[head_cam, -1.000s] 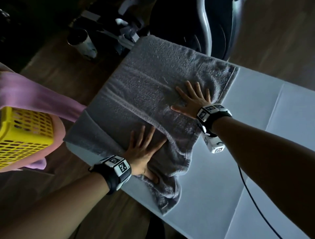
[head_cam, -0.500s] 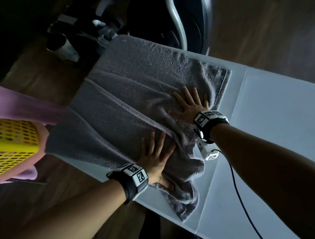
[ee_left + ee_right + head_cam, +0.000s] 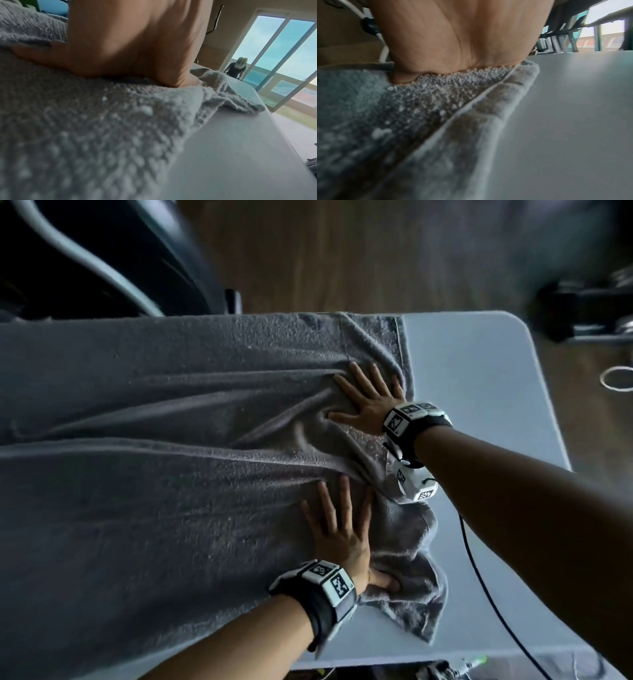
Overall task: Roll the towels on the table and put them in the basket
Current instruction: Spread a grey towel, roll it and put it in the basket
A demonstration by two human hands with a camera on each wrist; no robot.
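Note:
A large grey towel [image 3: 171, 474] lies spread over the white table [image 3: 479, 392], wrinkled near its right end, with a bunched corner [image 3: 418, 604] at the front right. My left hand [image 3: 339, 529] lies flat on the towel near the front, fingers straight and spread, thumb on the bunched cloth. My right hand [image 3: 366, 398] presses flat on the towel farther back, by its right hem. In the left wrist view the palm [image 3: 130, 40] rests on the towel [image 3: 85, 135]. In the right wrist view the palm [image 3: 462, 37] sits on the towel [image 3: 419, 121] beside its hem. No basket is in view.
Bare table [image 3: 573, 121] extends to the right of the towel. A black cable [image 3: 479, 577] trails from my right wrist across the table. A dark chair [image 3: 102, 258] stands behind the table on the wooden floor [image 3: 376, 254]. Dark gear [image 3: 589, 309] sits at the far right.
The view has swung right; the yellow basket and pink cloth have left the frame. Both hands have stayed flat on the towel, and more folds have gathered ahead of my right hand.

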